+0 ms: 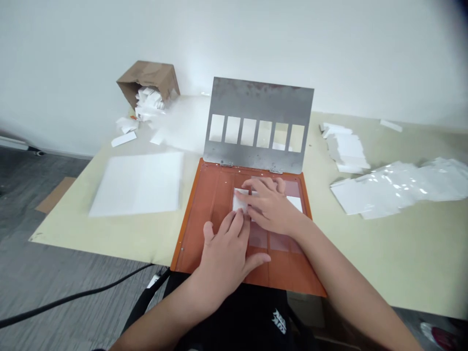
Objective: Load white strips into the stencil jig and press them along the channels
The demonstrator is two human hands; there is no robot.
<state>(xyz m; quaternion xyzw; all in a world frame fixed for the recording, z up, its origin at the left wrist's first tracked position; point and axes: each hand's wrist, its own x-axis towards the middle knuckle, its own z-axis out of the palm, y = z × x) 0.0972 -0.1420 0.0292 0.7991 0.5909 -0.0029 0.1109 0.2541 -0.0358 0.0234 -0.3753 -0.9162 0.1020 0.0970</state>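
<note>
An orange board (195, 229) lies at the table's front edge, and its hinged grey metal plate (261, 101) stands raised with a row of rectangular cut-outs. My left hand (225, 251) is open, its fingertips on the lower edge of a small white card (239, 197). From the right, my right hand (272, 207) reaches over the board, fingers spread and bent, touching the same card. Another white card (295, 202) shows past my right wrist. A clear sheet (280, 242) lies under my right hand, which hides part of the row.
A stack of white sheets (137, 185) lies left on the table (365, 258). Behind it a cardboard box (157, 73) on its side spills white scraps (149, 103). To the right are white cards (347, 148) and a row of glossy clear-wrapped cards (395, 187). A black cable (84, 295) hangs below.
</note>
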